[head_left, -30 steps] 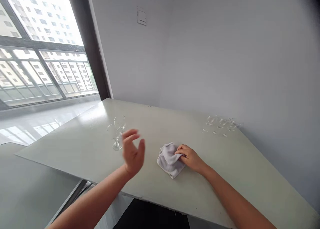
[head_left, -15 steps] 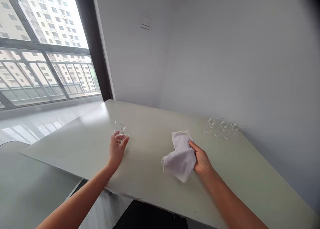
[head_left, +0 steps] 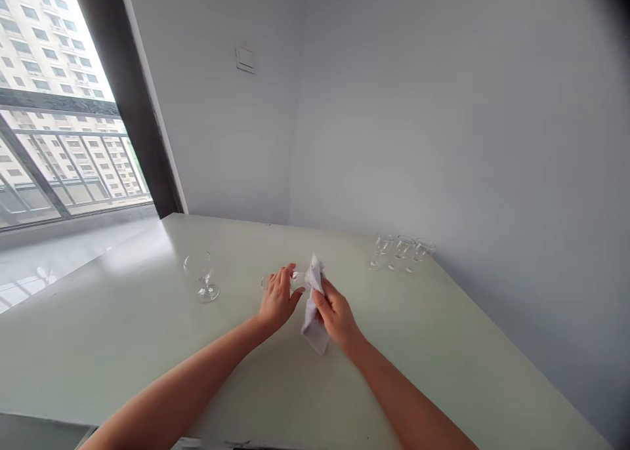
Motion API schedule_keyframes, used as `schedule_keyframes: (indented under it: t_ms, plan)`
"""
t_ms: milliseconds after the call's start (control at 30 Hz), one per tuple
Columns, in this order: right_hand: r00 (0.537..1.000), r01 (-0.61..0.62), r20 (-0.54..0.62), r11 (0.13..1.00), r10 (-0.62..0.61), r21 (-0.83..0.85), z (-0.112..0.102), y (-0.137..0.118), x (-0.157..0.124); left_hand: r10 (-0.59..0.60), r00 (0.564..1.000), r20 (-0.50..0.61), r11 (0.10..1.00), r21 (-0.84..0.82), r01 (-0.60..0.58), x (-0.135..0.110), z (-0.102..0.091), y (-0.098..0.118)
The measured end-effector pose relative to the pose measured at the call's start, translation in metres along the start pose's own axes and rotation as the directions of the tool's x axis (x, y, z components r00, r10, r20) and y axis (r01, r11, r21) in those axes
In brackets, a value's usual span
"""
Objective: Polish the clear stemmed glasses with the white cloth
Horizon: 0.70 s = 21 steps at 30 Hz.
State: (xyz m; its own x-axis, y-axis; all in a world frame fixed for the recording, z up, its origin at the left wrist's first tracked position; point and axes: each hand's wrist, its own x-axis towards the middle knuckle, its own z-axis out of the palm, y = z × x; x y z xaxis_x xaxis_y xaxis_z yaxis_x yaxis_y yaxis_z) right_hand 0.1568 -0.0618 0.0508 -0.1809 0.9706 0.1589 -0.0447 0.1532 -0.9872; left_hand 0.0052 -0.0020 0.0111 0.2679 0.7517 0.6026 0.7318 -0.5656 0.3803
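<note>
My left hand (head_left: 276,300) is closed around a clear stemmed glass (head_left: 295,280), held on its side above the pale table (head_left: 123,332). My right hand (head_left: 333,313) grips a white cloth (head_left: 312,306) and presses its upper end against the glass's bowl. The rest of the cloth hangs down below my fingers. The glass is mostly hidden by my fingers and the cloth.
Another stemmed glass (head_left: 201,278) stands upright on the table to the left. A row of three small glasses (head_left: 401,251) stands by the grey wall at the back right. A large window (head_left: 54,122) fills the left side.
My left hand picked one glass up from the pair at the left and carried it to the middle. My right hand lifted the cloth off the table and brought it to the glass.
</note>
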Motion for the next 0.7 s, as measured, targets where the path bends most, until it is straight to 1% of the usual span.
schedule_keyframes:
  t_ms: [67,133,200,300,400,467,533,700]
  plan:
    - [0.999,-0.014,0.033,0.994,0.018,-0.111,-0.003,0.012,-0.001,0.102,0.994,0.047,0.994,0.041,-0.104,-0.003,0.0,-0.004]
    - [0.984,-0.089,0.141,0.987,0.108,-0.136,-0.008,0.018,-0.004,0.203,0.971,0.128,0.976,0.055,-0.212,-0.007,-0.001,-0.005]
    - [0.954,-0.17,0.237,0.983,0.182,-0.069,-0.01,0.018,-0.006,0.243,0.952,0.186,0.965,0.053,-0.256,-0.009,-0.002,-0.004]
    - [0.94,-0.242,0.285,0.953,0.185,0.179,-0.01,0.01,-0.006,0.234,0.95,0.207,0.963,0.081,-0.255,-0.009,-0.001,0.0]
    - [0.946,-0.264,0.293,0.852,0.137,0.452,-0.009,0.004,-0.006,0.239,0.953,0.188,0.951,0.151,-0.269,-0.009,0.0,0.0]
    - [0.955,-0.257,0.27,0.803,0.124,0.538,-0.009,0.004,-0.006,0.254,0.95,0.179,0.937,0.199,-0.288,-0.008,0.001,-0.001]
    - [0.963,-0.245,0.233,0.799,0.136,0.549,-0.008,0.009,-0.006,0.269,0.948,0.17,0.924,0.234,-0.304,-0.009,0.002,-0.002]
    - [0.968,-0.239,0.183,0.849,0.171,0.471,-0.004,0.025,-0.006,0.287,0.943,0.171,0.903,0.281,-0.326,-0.012,0.002,0.0]
